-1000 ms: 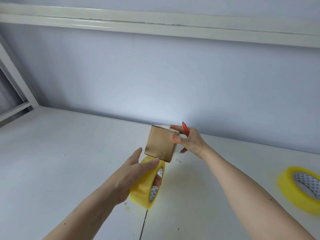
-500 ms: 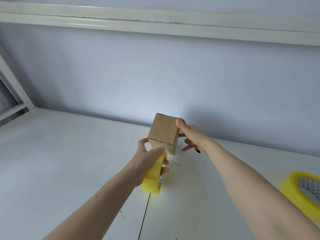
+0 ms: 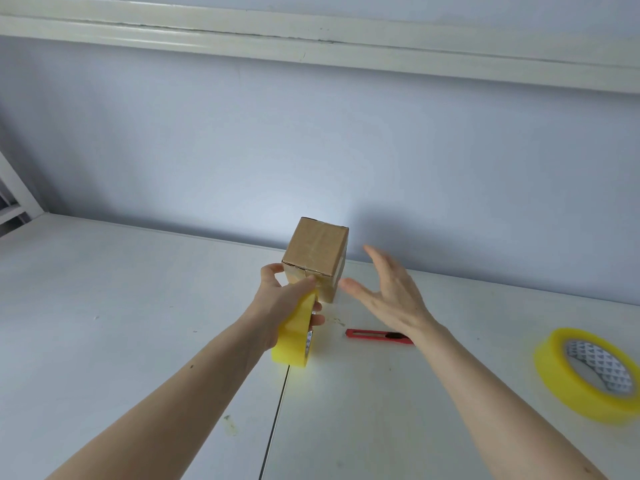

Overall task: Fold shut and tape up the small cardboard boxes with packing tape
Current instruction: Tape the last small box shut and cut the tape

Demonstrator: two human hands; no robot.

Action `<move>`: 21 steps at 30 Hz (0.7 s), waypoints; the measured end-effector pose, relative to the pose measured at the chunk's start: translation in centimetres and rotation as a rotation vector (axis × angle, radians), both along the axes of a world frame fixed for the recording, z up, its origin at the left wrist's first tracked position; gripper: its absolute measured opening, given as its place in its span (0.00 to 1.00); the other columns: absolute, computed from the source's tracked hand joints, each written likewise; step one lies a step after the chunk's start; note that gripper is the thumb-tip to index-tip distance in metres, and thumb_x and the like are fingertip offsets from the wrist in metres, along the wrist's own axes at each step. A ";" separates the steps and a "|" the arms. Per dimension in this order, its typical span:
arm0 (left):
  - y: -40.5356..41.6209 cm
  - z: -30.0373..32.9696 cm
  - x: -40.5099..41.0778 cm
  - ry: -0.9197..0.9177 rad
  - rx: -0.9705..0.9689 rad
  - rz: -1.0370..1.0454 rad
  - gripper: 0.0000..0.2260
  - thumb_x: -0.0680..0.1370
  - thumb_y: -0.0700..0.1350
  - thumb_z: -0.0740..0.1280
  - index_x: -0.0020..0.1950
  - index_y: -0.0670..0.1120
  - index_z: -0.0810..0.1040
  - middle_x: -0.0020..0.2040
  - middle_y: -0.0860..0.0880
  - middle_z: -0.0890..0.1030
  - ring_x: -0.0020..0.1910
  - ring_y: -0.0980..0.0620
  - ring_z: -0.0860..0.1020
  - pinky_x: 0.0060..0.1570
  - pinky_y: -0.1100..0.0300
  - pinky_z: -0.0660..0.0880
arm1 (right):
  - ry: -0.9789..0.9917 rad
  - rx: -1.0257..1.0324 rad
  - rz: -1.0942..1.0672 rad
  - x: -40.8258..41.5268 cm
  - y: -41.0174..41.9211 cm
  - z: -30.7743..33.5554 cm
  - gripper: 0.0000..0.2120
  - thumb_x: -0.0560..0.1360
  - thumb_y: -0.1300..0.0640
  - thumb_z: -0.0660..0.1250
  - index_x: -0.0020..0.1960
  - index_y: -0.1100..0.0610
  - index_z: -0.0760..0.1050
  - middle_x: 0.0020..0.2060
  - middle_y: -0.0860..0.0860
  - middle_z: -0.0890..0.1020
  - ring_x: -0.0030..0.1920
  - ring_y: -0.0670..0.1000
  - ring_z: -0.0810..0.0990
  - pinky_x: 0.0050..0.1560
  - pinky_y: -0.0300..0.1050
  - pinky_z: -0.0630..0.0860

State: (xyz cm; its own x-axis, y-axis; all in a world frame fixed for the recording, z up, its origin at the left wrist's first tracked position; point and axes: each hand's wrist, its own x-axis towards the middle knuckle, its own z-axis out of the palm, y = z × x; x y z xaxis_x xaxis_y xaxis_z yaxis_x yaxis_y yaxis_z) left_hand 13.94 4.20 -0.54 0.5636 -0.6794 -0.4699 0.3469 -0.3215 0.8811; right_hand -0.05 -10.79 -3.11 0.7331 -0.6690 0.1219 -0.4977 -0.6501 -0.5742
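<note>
Since half a second ago the right hand [image 3: 391, 292] has let go of the box [image 3: 317, 256] and drawn back to its right side, and the red box cutter [image 3: 379, 336] it carried now lies flat on the table [image 3: 104, 306], just under that wrist. Its fingers are straight and spread, touching nothing. The box is a small brown cardboard cube, shut, with a glossy strip of clear tape running over its top and down the near face; it stands near the table's far edge, close to the pale wall. The left hand [image 3: 287, 303] grips a yellow tape roll [image 3: 294, 337] held on edge, fingers curled round its rim, thumb and fingertips up against the box's lower near corner. A second, wider yellow roll [image 3: 588, 375] with a patterned white core lies flat near the right edge, well apart from the box. The table is smooth white with a dark seam running toward the near edge and a few small stains. Left of the box the surface runs open to the left edge.
</note>
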 end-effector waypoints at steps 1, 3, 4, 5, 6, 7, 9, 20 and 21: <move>0.1 -0.1 0.0 0.002 -0.005 0.000 0.24 0.80 0.46 0.70 0.69 0.54 0.59 0.45 0.35 0.83 0.30 0.42 0.82 0.33 0.53 0.80 | -0.053 0.040 0.090 1.1 0.0 0.2 0.52 0.65 0.22 0.62 0.81 0.45 0.52 0.81 0.47 0.54 0.80 0.48 0.53 0.76 0.48 0.54; 0.3 0.0 0.0 0.010 -0.025 -0.005 0.25 0.80 0.47 0.71 0.70 0.53 0.59 0.44 0.36 0.83 0.30 0.42 0.81 0.33 0.52 0.81 | -0.098 0.077 0.246 3.2 0.0 0.4 0.53 0.66 0.28 0.67 0.81 0.40 0.43 0.81 0.47 0.46 0.80 0.47 0.47 0.76 0.48 0.52; 0.4 0.1 0.1 0.008 -0.032 -0.010 0.26 0.80 0.48 0.70 0.71 0.54 0.58 0.45 0.36 0.84 0.31 0.42 0.82 0.34 0.52 0.81 | -0.122 0.094 0.284 4.0 -0.2 0.1 0.52 0.67 0.30 0.68 0.81 0.40 0.43 0.81 0.48 0.48 0.80 0.47 0.49 0.76 0.48 0.54; 0.7 0.3 0.2 0.007 -0.039 -0.014 0.26 0.80 0.49 0.70 0.72 0.54 0.58 0.46 0.36 0.84 0.32 0.42 0.82 0.36 0.51 0.82 | -0.144 0.104 0.296 4.7 -0.6 -0.1 0.49 0.69 0.31 0.68 0.81 0.40 0.46 0.79 0.48 0.52 0.78 0.47 0.54 0.76 0.48 0.58; 1.0 0.4 0.3 0.007 -0.052 -0.018 0.27 0.80 0.51 0.69 0.73 0.54 0.58 0.48 0.36 0.85 0.34 0.42 0.83 0.40 0.48 0.83 | -0.162 0.107 0.299 5.1 -1.0 -0.5 0.47 0.70 0.32 0.67 0.81 0.40 0.48 0.77 0.48 0.55 0.76 0.47 0.58 0.75 0.48 0.61; 1.4 0.6 0.4 0.010 -0.070 -0.024 0.28 0.81 0.50 0.69 0.76 0.54 0.58 0.50 0.37 0.86 0.37 0.42 0.85 0.44 0.46 0.83 | -0.170 0.102 0.296 5.3 -1.3 -0.8 0.45 0.71 0.31 0.66 0.81 0.41 0.50 0.75 0.49 0.58 0.74 0.47 0.61 0.73 0.48 0.64; 2.2 0.8 0.5 0.005 -0.102 -0.041 0.33 0.81 0.45 0.69 0.80 0.54 0.53 0.48 0.42 0.87 0.41 0.42 0.86 0.46 0.47 0.83 | -0.217 0.081 0.276 5.6 -1.5 -1.4 0.45 0.70 0.25 0.62 0.80 0.42 0.53 0.71 0.48 0.62 0.69 0.46 0.65 0.68 0.43 0.66; 5.8 1.4 -2.1 -0.054 -0.053 -0.245 0.16 0.80 0.48 0.69 0.66 0.58 0.72 0.57 0.45 0.81 0.52 0.45 0.83 0.51 0.51 0.83 | -0.581 0.388 0.001 5.6 -1.8 2.7 0.19 0.75 0.30 0.54 0.60 0.36 0.70 0.44 0.44 0.75 0.44 0.48 0.76 0.49 0.58 0.79; 6.0 1.2 -2.4 -0.044 -0.031 -0.251 0.14 0.79 0.50 0.69 0.64 0.58 0.75 0.57 0.45 0.82 0.52 0.44 0.83 0.53 0.50 0.83 | -0.562 0.440 -0.013 5.4 -1.7 3.5 0.15 0.77 0.31 0.54 0.58 0.35 0.70 0.45 0.45 0.76 0.46 0.50 0.77 0.50 0.61 0.80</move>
State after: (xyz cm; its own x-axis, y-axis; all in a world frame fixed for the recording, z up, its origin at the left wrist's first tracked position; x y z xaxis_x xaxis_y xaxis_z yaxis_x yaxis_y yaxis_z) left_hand 11.53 10.25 0.70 0.3947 -0.8145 -0.4251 0.2207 -0.3651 0.9044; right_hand 5.37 -12.44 0.36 0.6302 -0.7515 0.1952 -0.0560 -0.2947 -0.9540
